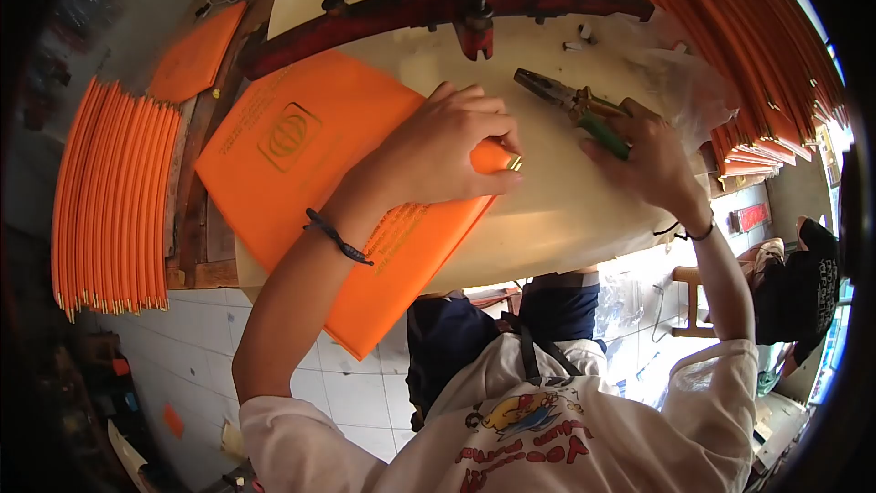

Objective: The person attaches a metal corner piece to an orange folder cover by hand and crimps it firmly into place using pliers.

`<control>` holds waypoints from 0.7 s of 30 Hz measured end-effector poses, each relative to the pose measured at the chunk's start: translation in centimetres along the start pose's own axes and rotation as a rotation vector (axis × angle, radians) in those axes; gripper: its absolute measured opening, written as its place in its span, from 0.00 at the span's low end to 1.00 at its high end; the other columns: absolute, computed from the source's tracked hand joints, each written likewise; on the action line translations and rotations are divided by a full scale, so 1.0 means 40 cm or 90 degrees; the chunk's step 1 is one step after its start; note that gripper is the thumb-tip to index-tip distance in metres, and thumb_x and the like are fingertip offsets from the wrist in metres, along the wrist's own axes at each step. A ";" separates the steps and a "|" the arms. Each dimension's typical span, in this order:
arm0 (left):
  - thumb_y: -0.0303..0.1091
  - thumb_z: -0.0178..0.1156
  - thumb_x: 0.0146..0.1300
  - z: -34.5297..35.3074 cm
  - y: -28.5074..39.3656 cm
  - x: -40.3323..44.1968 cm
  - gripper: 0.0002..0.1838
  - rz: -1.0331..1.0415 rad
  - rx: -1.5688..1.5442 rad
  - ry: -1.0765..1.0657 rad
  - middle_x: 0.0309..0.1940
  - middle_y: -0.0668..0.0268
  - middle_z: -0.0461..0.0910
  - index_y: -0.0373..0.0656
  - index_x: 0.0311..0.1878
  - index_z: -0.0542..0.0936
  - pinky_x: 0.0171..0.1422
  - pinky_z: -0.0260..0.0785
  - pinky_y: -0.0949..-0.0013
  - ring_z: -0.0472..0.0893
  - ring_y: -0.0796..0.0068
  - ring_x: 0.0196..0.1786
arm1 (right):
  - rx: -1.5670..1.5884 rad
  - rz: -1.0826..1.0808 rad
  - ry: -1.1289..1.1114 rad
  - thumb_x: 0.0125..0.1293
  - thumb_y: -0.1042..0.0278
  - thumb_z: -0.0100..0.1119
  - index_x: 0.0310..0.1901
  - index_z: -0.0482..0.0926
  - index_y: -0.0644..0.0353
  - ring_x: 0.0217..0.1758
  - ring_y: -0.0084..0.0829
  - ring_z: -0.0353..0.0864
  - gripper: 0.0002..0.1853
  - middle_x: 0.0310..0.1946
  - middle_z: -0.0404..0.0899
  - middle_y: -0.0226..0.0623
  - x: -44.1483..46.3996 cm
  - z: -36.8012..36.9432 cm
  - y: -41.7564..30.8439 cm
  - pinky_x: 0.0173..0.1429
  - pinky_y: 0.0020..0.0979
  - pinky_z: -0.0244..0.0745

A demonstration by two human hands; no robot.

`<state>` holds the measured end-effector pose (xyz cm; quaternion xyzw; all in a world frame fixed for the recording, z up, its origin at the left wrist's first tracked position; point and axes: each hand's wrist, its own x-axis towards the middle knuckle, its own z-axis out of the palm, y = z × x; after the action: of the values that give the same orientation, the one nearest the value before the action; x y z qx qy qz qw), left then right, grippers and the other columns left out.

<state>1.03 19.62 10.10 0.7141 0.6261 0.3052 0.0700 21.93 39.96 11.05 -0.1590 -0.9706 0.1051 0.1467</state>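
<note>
A large orange folder [283,110] with gold printing lies at an angle on the brown-paper-covered table, its near corner jutting past the front edge. My left hand [461,141] is closed around the folder's right corner, thumb and fingers on either side. A small gold metal corner piece [515,163] shows there between the fingertips. To the right, my right hand [643,160] grips pliers [602,132] by their green handles. The pliers' jaws point up and left, apart from the folder. Whether the jaws are fully closed is hard to make out.
A red and black metal press frame [401,23] arches over the table's back. Stacks of orange folders stand at left [114,201] and right [748,36]. Clear plastic [689,96] and small metal bits [577,43] lie on the right side. Another person [798,283] sits at far right.
</note>
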 end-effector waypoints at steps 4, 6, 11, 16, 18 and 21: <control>0.42 0.71 0.58 -0.005 0.013 0.002 0.13 -0.011 0.016 -0.005 0.37 0.69 0.79 0.45 0.38 0.83 0.66 0.64 0.61 0.76 0.66 0.49 | 0.001 0.009 0.103 0.61 0.52 0.69 0.42 0.89 0.57 0.37 0.46 0.83 0.17 0.35 0.78 0.42 -0.020 0.027 -0.008 0.45 0.45 0.77; 0.42 0.71 0.58 0.001 0.017 -0.002 0.12 -0.017 0.021 0.006 0.37 0.69 0.79 0.45 0.38 0.83 0.66 0.64 0.61 0.75 0.66 0.50 | 0.017 -0.003 0.132 0.60 0.53 0.70 0.36 0.88 0.60 0.37 0.46 0.83 0.16 0.36 0.78 0.42 -0.022 0.030 -0.005 0.43 0.45 0.76; 0.41 0.71 0.57 0.017 0.035 -0.016 0.14 -0.009 0.074 0.037 0.37 0.67 0.77 0.42 0.38 0.82 0.64 0.65 0.62 0.74 0.63 0.51 | 0.051 0.041 0.115 0.59 0.52 0.71 0.38 0.88 0.59 0.39 0.44 0.83 0.17 0.38 0.78 0.40 -0.026 0.021 -0.019 0.43 0.45 0.77; 0.39 0.70 0.58 0.022 0.041 -0.014 0.12 0.039 0.060 -0.001 0.36 0.65 0.77 0.42 0.35 0.79 0.61 0.66 0.61 0.74 0.61 0.49 | 0.055 -0.016 0.180 0.58 0.52 0.72 0.41 0.90 0.57 0.35 0.45 0.83 0.18 0.38 0.79 0.40 -0.027 0.037 -0.004 0.41 0.45 0.78; 0.36 0.68 0.56 0.021 0.072 -0.028 0.09 0.052 0.016 -0.026 0.35 0.65 0.77 0.44 0.33 0.78 0.60 0.66 0.62 0.74 0.62 0.48 | 0.062 -0.012 0.164 0.58 0.52 0.71 0.40 0.90 0.58 0.35 0.45 0.83 0.17 0.38 0.79 0.41 -0.023 0.030 -0.003 0.40 0.45 0.77; 0.34 0.67 0.55 0.024 0.150 -0.083 0.08 0.040 -0.027 -0.094 0.34 0.65 0.76 0.44 0.32 0.78 0.60 0.66 0.63 0.74 0.64 0.47 | 0.058 -0.015 0.163 0.58 0.53 0.72 0.37 0.89 0.60 0.35 0.46 0.83 0.16 0.38 0.78 0.43 -0.025 0.030 -0.003 0.39 0.46 0.77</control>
<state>6.55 15.54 11.08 0.7524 0.5898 0.2669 0.1217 22.41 39.30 9.70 -0.1529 -0.9399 0.1263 0.2778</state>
